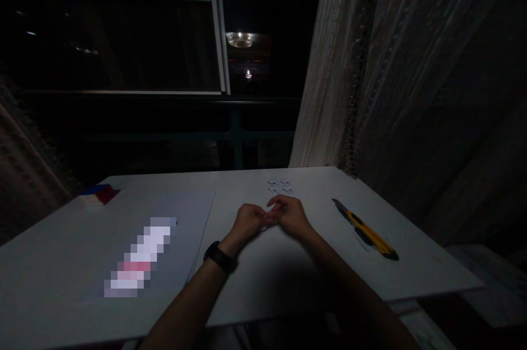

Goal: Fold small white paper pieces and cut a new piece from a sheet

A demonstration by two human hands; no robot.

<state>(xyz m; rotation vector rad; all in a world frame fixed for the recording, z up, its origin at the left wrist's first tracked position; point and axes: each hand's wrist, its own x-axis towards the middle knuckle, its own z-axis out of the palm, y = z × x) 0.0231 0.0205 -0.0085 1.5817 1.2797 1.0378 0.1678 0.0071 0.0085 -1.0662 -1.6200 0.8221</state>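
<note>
Over the middle of the white table, my left hand (249, 218) and my right hand (290, 215) meet at the fingertips. Both are closed in a pinch, and a small pale bit shows under the fingers, too dim to name. A dark band (220, 257) circles my left wrist. Just beyond my hands lie several small white printed pieces (280, 185), set close together in two rows. Right of my right hand rests a yellow and black utility knife (370, 235), its blade end pointing away and to the left, with a thin pale strip beside it.
Large sheets of paper (197, 229) cover the left of the white table (255, 295), with a blurred-out bright item on them. A blue, white and red block (97, 195) sits at the far left edge. Behind are a dark window and a curtain (319, 75); the room is dim.
</note>
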